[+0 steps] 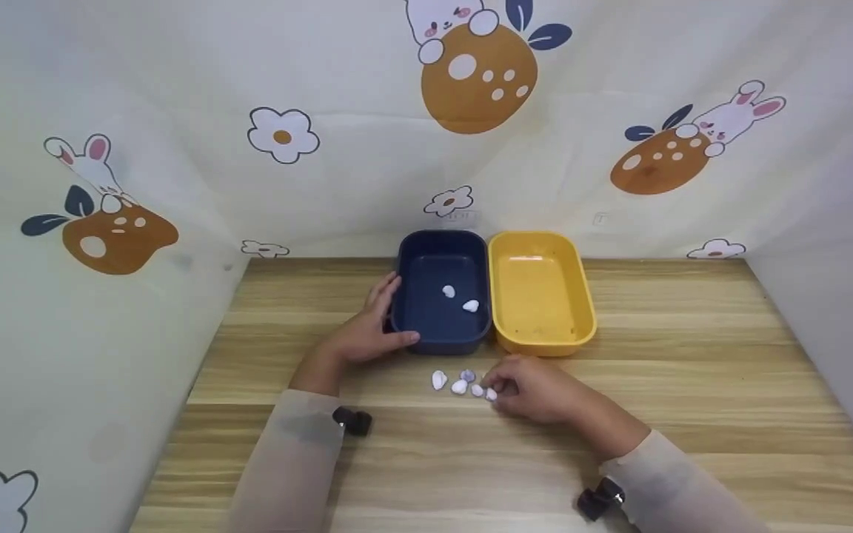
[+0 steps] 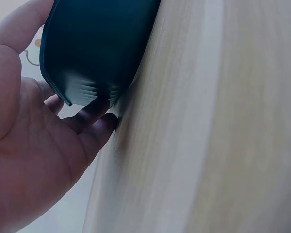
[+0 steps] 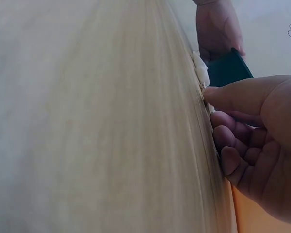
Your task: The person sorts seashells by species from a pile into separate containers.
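The right hand (image 1: 537, 389) is pinching a white shell (image 1: 492, 395) before the navy bin's (image 1: 434, 324) near right corner, a light fingertip hold probably serving best, while the left hand (image 1: 366, 332), fingers extended, is bracing its left side.

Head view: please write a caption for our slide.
Left hand against the blue bin, right hand at small shell-like pieces.

free room above the blue bin (image 1: 441, 345); left hand (image 1: 367, 333) blocks its left, yellow bin (image 1: 545, 349) its right, shells (image 1: 459, 386) its front.
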Demonstrator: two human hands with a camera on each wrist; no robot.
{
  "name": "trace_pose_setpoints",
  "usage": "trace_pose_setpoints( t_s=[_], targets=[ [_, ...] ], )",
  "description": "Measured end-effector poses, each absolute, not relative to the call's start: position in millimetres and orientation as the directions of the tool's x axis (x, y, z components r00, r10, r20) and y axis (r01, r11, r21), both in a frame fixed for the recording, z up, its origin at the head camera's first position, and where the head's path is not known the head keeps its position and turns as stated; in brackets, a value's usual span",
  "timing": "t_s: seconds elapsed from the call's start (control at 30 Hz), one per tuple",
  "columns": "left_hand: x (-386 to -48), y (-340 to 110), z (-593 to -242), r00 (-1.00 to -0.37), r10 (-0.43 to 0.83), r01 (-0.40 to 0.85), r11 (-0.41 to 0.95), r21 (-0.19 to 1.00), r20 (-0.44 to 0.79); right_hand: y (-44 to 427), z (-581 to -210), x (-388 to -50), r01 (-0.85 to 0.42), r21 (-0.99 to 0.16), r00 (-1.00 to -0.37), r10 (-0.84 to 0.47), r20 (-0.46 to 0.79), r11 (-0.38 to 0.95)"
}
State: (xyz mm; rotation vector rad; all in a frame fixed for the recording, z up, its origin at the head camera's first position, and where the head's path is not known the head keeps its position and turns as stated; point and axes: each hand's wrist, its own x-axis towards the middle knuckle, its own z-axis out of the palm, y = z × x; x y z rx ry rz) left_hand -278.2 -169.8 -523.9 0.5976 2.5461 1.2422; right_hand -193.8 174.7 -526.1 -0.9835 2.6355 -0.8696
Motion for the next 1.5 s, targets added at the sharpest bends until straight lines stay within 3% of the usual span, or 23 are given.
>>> trace_pose_setpoints(
  t_s=[1.03, 1.5],
  targets=[
    [-276.1, -168.7, -521.9, -0.893, 0.444, 0.219, 0.566, 0.795, -0.071, 175.6, -519.7, -193.2, -0.534, -0.583, -0.767, -0.642, 0.028, 0.612],
    [-277.5, -170.0, -524.1, -0.887, 0.459, 0.230, 0.542, 0.808, -0.056, 184.9, -484.2, -190.4, -0.437, -0.642, -0.865, -0.490, 0.108, 0.630]
  ],
)
